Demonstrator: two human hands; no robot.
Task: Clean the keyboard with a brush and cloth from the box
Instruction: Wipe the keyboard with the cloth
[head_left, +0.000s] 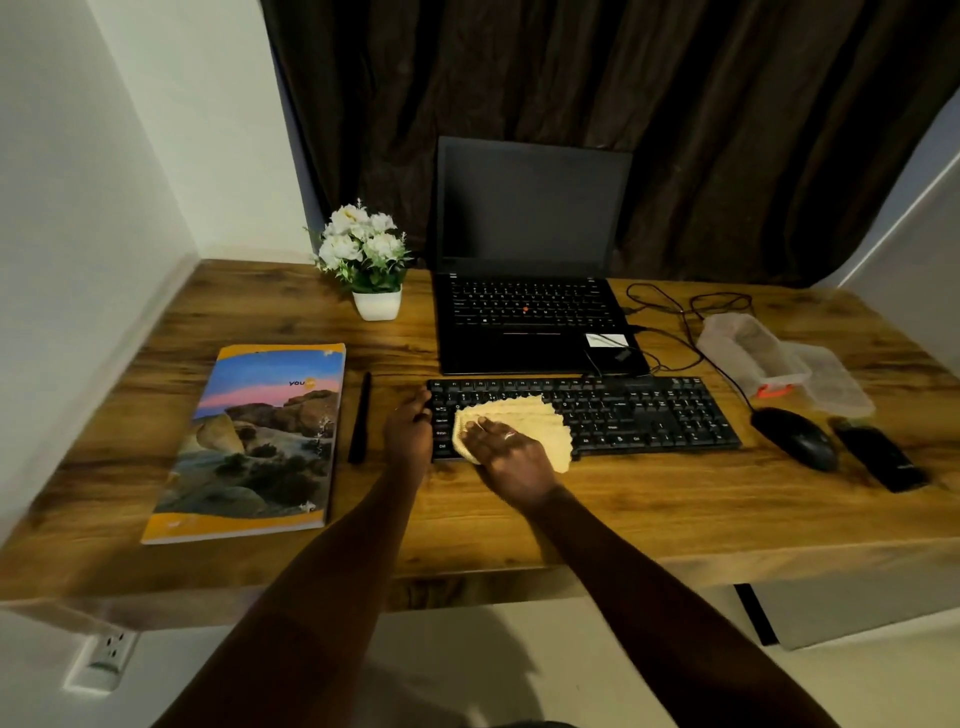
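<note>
A black keyboard (649, 413) lies on the wooden desk (623, 509) in front of a laptop. A yellow cloth (524, 418) is spread over the keyboard's left part. My right hand (511, 457) presses flat on the cloth's near edge. My left hand (410, 426) grips the keyboard's left end. A thin black brush (360, 418) lies on the desk left of the keyboard, apart from both hands. The clear plastic box (748, 353) stands at the right with its lid (836, 382) beside it.
An open black laptop (530, 312) sits behind the keyboard, cables (685, 312) trailing to its right. A book (260, 441) lies at the left, a white flower pot (376, 304) behind it. A black mouse (797, 439) and a dark flat device (880, 457) lie at the right.
</note>
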